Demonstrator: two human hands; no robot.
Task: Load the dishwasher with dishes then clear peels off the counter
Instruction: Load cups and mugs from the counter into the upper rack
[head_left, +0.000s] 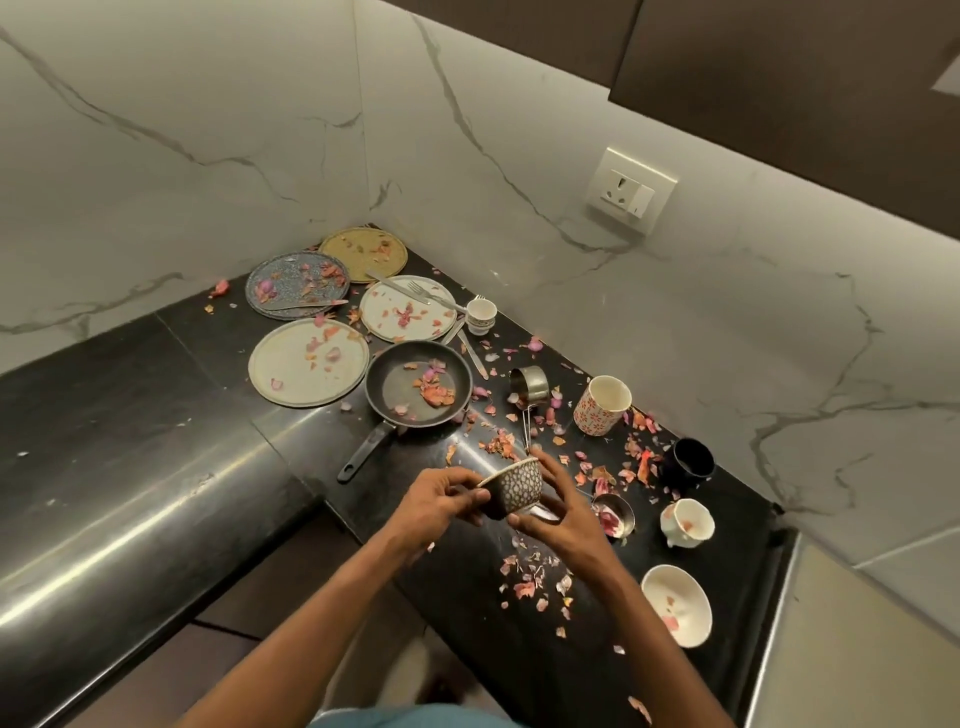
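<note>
1. The left hand (441, 501) and right hand (558, 512) together hold a small patterned bowl (511, 491) above the black counter (156, 415); the fingers of both curl round its sides, and the bowl is tilted.
2. Onion peels (530, 577) lie scattered over the counter, thickest below the hands and toward the right.
3. A black frying pan (418, 384) rests beyond the hands with peels inside; its handle points toward the person.
4. Four plates sit near the corner: a cream plate (309, 364) just left of the pan; a white plate (408, 309) bearing a fork (434, 296); a blue plate (296, 283); a gold plate (363, 254) at the back.
5. To the right stand a flowered mug (600, 405), a black cup (691, 460), a white teacup (685, 522) and a white bowl (675, 605).
</note>
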